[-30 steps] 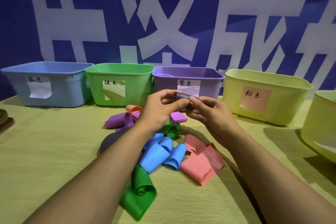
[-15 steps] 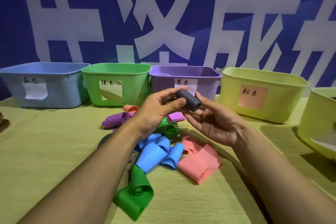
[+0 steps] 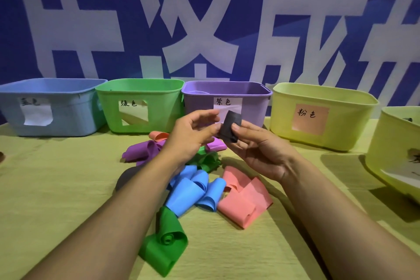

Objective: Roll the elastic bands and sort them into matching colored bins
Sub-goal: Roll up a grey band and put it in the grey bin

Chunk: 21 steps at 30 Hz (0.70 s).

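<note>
Bins line the back of the counter (image 3: pixel 56 188): a blue bin (image 3: pixel 68 118), a green bin (image 3: pixel 159 107), a purple bin (image 3: pixel 254 109), a yellow-green bin with a pink label (image 3: pixel 341 125), and at the far right edge another yellow-green bin (image 3: pixel 386 143), its label only partly in view. Loose bands lie in front of them: a purple band (image 3: pixel 141 151), a dark band (image 3: pixel 127 178), blue bands (image 3: pixel 191 191), a green band (image 3: pixel 166 245) and pink bands (image 3: pixel 245 200).

Above the pile, the left hand (image 3: pixel 191 134) has its fingers curled close beside a rolled dark band (image 3: pixel 229 126); whether its grip touches the roll I cannot tell. The right hand (image 3: pixel 256 150) pinches that roll between thumb and fingers.

Rolling of this band looks finished, so the sorting step is in hand. Next comes carrying it to its matching bin, probably the far-right one, without letting the roll spring loose.
</note>
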### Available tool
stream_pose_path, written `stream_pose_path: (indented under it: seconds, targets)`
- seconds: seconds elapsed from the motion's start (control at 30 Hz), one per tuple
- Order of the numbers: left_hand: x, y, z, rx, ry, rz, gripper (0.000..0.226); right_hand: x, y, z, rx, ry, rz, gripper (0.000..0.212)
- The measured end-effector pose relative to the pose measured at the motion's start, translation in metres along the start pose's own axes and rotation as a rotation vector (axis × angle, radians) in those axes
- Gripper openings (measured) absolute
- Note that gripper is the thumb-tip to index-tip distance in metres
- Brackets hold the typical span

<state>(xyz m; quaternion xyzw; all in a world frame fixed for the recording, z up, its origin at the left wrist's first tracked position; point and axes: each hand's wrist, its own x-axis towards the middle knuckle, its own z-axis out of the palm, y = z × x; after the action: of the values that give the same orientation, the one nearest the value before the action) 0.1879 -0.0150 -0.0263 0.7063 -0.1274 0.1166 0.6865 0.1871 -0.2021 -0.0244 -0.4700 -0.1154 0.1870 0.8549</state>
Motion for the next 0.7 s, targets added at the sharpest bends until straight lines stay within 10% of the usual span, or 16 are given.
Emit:
stream_pose_path:
  seconds: [0.33, 0.7]
  targets:
    - [0.002, 0.002, 0.007, 0.076, 0.177, 0.042, 0.018, -0.001, -0.005, 0.013, -0.320, 0.420, -0.348, 0.036]
    - [0.001, 0.059, 0.071, 0.149, 0.140, 0.121, 0.015, -0.064, -0.087, 0.022, -0.769, 0.524, -0.567, 0.036]
